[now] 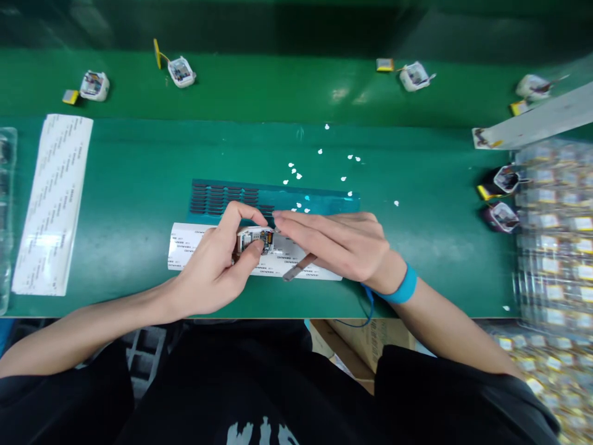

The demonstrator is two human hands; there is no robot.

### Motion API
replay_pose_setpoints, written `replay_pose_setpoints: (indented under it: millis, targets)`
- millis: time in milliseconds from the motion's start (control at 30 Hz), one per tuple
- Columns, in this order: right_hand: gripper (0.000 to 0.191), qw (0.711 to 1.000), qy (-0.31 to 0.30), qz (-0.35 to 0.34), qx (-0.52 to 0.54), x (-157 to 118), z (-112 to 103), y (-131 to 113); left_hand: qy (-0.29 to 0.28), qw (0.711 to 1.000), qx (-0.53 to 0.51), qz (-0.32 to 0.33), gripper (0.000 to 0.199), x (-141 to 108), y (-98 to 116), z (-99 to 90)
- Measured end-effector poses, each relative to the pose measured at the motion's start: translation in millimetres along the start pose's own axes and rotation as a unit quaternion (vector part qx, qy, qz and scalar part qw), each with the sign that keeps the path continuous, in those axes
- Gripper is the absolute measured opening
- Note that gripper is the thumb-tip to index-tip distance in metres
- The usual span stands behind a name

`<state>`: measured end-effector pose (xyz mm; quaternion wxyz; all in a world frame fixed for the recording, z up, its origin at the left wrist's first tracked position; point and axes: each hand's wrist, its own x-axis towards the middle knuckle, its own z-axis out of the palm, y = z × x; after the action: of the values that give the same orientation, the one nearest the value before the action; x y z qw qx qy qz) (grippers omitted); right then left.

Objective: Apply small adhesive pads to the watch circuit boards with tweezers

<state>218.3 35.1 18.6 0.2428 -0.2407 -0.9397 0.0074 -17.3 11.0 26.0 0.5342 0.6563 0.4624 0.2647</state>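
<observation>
Between the thumb and fingers of my left hand [213, 266] is a small white device housing [256, 240], its open side showing a circuit board. My right hand [338, 244] comes in from the right, its fingertips at the housing's right edge. A flat grey metal tool [300, 267] is tucked in that hand, its blunt end sticking out below the fingers; the other end is hidden. Under both hands lies a white printed strip [185, 244]. Just behind it, a blue sheet [324, 196] carries rows of thin dark strips [222, 196].
Small white tabs [299, 176] are scattered behind my right hand. Open housings with yellow batteries [94, 85] sit along the back. A printed sheet stack [53, 204] lies left; dark housings [503, 216] and clear trays of parts [553, 235] are right. A blue cord [370, 303] hangs from my wristband.
</observation>
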Motion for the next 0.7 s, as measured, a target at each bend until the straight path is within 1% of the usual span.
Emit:
replay_pose_setpoints:
  millis: [67, 133, 200, 300, 367, 433, 500, 567, 633, 700]
  targets:
    - [0.031, 1.000, -0.007, -0.016, -0.009, 0, 1, -2, -0.021, 1.000, 0.015, -0.001, 0.016, 1, 0, 0.4]
    - [0.030, 1.000, -0.006, -0.018, -0.013, 0, 3, -4, -0.030, 0.999, 0.035, 0.007, 0.017, 1, 0, 1.4]
    - [0.029, 1.000, 0.001, -0.011, -0.015, 0, 6, -6, -0.014, 0.998, 0.061, 0.030, 0.017, -1, -2, 3.1]
    - [0.028, 0.999, 0.030, -0.019, -0.023, -1, 10, -10, 0.016, 0.993, 0.092, 0.070, 0.023, -4, -4, 6.1]
    - [0.031, 0.998, 0.044, -0.023, -0.033, 0, 12, -13, 0.037, 0.988, 0.116, 0.096, 0.026, -6, -5, 7.6]
    - [0.033, 0.998, 0.049, -0.013, -0.034, 1, 13, -17, 0.064, 0.979, 0.151, 0.124, 0.024, -6, -6, 8.5]
    - [0.029, 0.998, 0.055, 0.030, 0.014, 5, 14, -20, 0.085, 0.968, 0.184, 0.149, 0.019, -6, -6, 8.9]
    - [0.022, 0.986, 0.062, 0.100, 0.120, 9, 13, -22, 0.090, 0.959, 0.206, 0.175, 0.018, -5, -6, 9.1]
    - [0.017, 0.954, 0.061, 0.172, 0.237, 14, 14, -23, 0.086, 0.954, 0.210, 0.196, 0.019, -5, -6, 9.3]
    - [0.019, 0.919, 0.054, 0.231, 0.316, 17, 15, -24, 0.077, 0.955, 0.200, 0.203, 0.022, -5, -8, 9.4]
